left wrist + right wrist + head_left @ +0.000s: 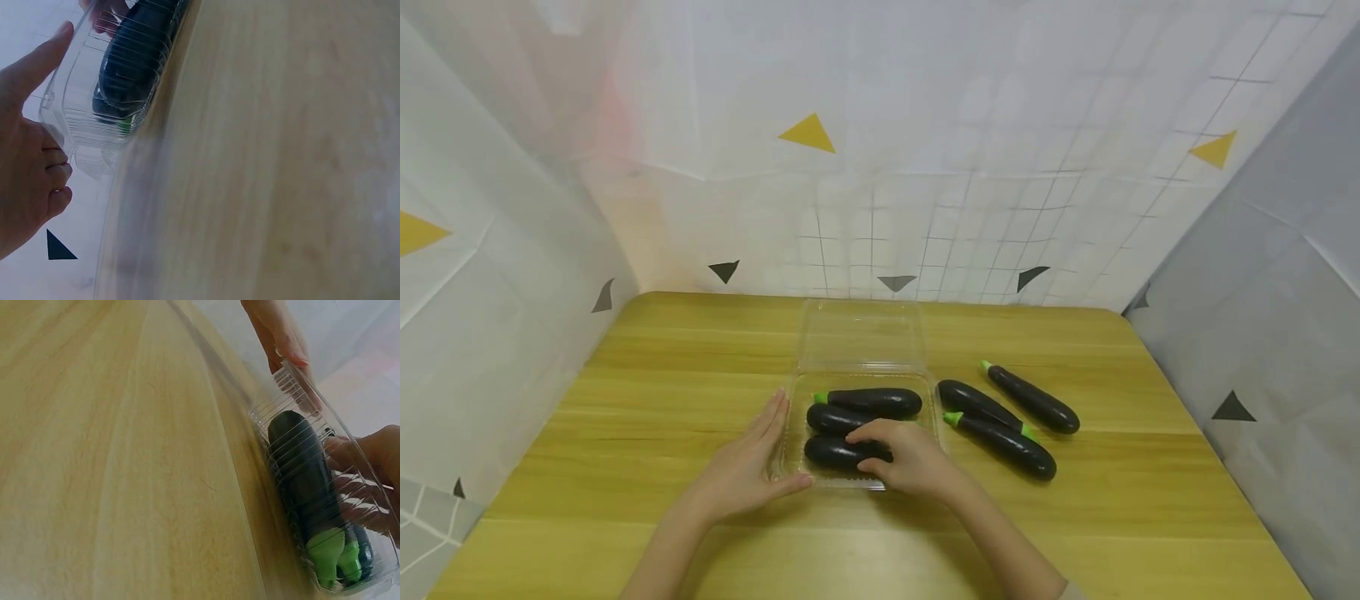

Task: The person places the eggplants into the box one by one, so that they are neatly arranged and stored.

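Note:
A clear plastic container point(865, 377) stands on the table with its hinged lid folded back. Three dark eggplants lie across its base: a rear eggplant point(880, 402), a middle eggplant point(835, 419) and a front eggplant point(835, 454). My left hand point(745, 462) holds the container's near left corner, fingers along the left side and thumb at the front rim. Inside the container, my right hand point(910, 458) grips the front eggplant's right part between thumb and fingers. The right wrist view shows green stem ends point(326, 553) through the clear wall.
To the container's right lie three more eggplants on the wooden table point(700, 367): one far right point(1033, 398), and two close together, a rear one point(973, 402) and a nearer one point(1007, 446). White sheeting point(880, 225) encloses the table's back and sides.

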`<control>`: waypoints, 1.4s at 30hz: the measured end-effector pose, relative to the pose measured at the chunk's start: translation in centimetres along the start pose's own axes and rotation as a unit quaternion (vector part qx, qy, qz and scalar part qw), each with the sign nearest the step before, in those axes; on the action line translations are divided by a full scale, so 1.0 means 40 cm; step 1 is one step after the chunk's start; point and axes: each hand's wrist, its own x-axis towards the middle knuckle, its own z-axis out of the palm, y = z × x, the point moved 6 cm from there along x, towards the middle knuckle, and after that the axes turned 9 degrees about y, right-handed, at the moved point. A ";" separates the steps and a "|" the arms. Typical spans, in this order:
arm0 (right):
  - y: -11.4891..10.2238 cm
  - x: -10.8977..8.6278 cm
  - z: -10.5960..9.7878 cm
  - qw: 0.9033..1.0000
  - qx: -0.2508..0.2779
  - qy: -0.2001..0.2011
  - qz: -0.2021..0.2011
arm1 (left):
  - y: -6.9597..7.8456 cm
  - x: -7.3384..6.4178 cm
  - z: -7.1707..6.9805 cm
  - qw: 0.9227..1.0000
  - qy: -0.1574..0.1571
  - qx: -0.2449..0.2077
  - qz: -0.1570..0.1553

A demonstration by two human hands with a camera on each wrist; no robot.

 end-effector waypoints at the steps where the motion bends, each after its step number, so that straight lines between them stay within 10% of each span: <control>1: -0.001 -0.001 -0.003 1.000 0.006 0.009 -0.006 | 0.000 0.000 0.000 1.000 0.000 0.000 0.000; 30: -0.018 -0.054 -0.109 0.978 0.135 0.132 -0.088 | 0.004 -0.002 -0.001 1.000 0.002 -0.004 0.000; 42: 0.026 -0.097 -0.201 0.977 0.139 0.160 0.009 | 0.002 -0.002 -0.001 1.000 0.003 0.000 0.001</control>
